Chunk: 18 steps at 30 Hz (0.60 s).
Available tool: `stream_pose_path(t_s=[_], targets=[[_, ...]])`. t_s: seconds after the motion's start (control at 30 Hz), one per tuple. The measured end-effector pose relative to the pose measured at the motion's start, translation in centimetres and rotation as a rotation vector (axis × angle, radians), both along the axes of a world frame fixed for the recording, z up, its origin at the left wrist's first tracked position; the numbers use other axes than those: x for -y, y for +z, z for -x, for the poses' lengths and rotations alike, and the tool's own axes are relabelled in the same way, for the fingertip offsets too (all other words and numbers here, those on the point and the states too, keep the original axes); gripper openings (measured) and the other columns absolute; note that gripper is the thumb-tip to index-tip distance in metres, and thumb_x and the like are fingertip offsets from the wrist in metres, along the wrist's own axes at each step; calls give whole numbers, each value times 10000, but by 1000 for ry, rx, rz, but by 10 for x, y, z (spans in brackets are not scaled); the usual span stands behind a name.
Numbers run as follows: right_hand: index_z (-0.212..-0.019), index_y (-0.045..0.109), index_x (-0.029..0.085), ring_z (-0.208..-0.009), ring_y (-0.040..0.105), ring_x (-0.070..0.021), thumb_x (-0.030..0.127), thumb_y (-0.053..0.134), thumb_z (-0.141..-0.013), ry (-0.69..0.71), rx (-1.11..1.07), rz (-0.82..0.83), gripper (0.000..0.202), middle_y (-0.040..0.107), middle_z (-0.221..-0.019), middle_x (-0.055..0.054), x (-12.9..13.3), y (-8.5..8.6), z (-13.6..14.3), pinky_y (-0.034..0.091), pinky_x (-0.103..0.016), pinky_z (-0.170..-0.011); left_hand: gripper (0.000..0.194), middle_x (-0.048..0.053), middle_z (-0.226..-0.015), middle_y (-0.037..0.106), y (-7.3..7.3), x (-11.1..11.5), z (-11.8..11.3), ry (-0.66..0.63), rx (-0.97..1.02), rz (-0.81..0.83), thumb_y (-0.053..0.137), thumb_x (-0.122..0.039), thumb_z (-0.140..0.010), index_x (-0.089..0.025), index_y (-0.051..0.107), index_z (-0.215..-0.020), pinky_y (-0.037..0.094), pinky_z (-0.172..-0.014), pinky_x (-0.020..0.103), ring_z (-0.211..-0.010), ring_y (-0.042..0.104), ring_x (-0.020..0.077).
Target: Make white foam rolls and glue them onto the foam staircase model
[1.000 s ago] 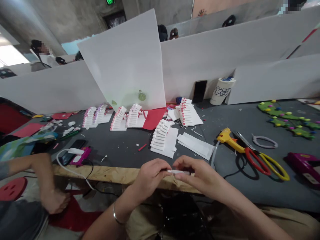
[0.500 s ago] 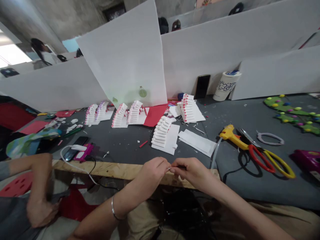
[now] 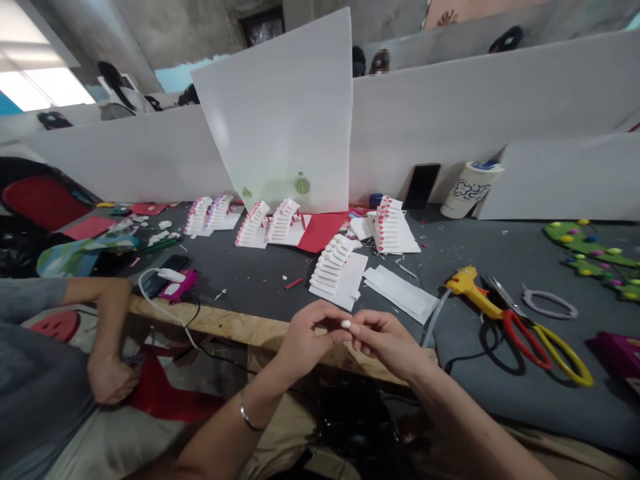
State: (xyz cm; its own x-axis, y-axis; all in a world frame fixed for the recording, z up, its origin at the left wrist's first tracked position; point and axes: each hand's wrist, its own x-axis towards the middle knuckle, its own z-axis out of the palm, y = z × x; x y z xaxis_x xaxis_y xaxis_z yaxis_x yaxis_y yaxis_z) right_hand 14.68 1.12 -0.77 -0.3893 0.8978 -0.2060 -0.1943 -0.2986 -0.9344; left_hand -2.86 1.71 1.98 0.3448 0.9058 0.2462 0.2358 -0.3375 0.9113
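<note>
Over the table's front edge, my two hands meet fingertip to fingertip. My right hand (image 3: pixel 387 343) pinches a small white piece (image 3: pixel 345 324) with a rounded end, too small to name surely. My left hand (image 3: pixel 307 340) is closed in a pinch against the same piece, its thumb and forefinger touching it or just beside it. Just beyond the hands stands a white card (image 3: pixel 350 280) bearing a curved row of white sticks with bulbous tips (image 3: pixel 331 265). To its right lie white paper strips (image 3: pixel 401 293).
A yellow glue gun (image 3: pixel 473 290) and scissors with red and yellow handles (image 3: pixel 525 339) lie at right. Stick rows with pink tips (image 3: pixel 387 227), a red card (image 3: pixel 323 231), a phone (image 3: pixel 421 187) and a cup (image 3: pixel 471 190) are farther back. At left sits another person (image 3: pixel 45 360).
My hands have turned and shifted slightly, so the white piece now shows between the fingertips. The whole view has swung a little to the left.
</note>
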Motion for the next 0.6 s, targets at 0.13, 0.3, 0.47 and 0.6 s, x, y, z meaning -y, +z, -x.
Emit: stream_pose_path(t_s=[0.13,0.3,0.47,0.6], targets=[[-688,616,151,-427,415,-39,531,758,-664,-3,-5,62,406,581,-532,37,3,1,3,294,-175,-421,191,46,-791,662,-8,3,-1,42,103,51,715,-333,-772,-145,684,-789,477,-681,237,-729,603,144],[-696,638,141,-448,479,-53,525,752,-669,99,78,64,401,648,-593,-1,4,2,-2,315,-174,-407,148,47,-827,672,2,-3,13,-140,-188,-138,616,-285,-860,-163,694,-828,480,-753,249,-792,613,146],[-721,651,151,-477,518,-66,513,733,-695,157,126,52,372,690,-658,-23,4,1,-4,333,-178,-410,181,60,-901,664,7,-8,23,-301,-457,-371,490,-230,-934,-158,656,-937,486,-766,236,-860,613,142],[-698,639,159,-458,496,-66,545,739,-654,145,166,82,401,672,-640,-12,2,4,-3,319,-187,-400,186,52,-894,644,6,-7,23,-329,-630,-467,450,-213,-951,-156,627,-954,491,-770,249,-852,600,145]])
